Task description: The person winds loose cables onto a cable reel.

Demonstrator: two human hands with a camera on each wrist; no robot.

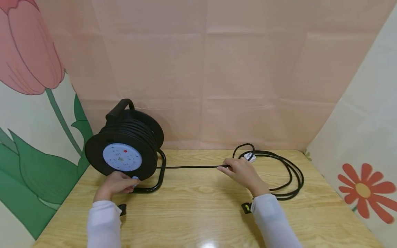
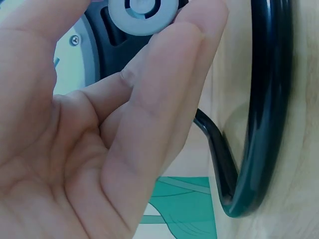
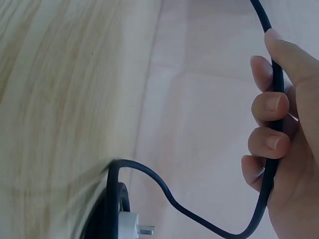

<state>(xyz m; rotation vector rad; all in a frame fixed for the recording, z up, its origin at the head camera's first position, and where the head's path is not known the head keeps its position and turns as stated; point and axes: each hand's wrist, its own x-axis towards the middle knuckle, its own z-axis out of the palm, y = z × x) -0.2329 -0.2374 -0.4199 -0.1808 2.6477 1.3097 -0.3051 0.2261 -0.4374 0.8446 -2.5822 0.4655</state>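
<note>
A black cable reel (image 1: 90,151) with a pale blue socket panel (image 1: 122,157) stands upright at the left of the table. My left hand (image 1: 115,185) pinches the round light-coloured knob (image 2: 143,22) low on the reel's front rim. Farther right, my right hand (image 1: 242,172) holds the black cable (image 3: 277,79), its fingers curled round it in the right wrist view. From the reel's lower side the cable runs nearly straight to that hand. Past it, loose loops of cable (image 1: 299,175) lie on the table beside a white plug (image 1: 250,157).
The reel's bent black tube stand (image 1: 161,172) rests on the wood-grain table (image 1: 192,213). Behind rises a pink backdrop (image 1: 201,69). Floral panels flank both sides. Each sleeve has a small black piece (image 1: 246,207) by the wrist.
</note>
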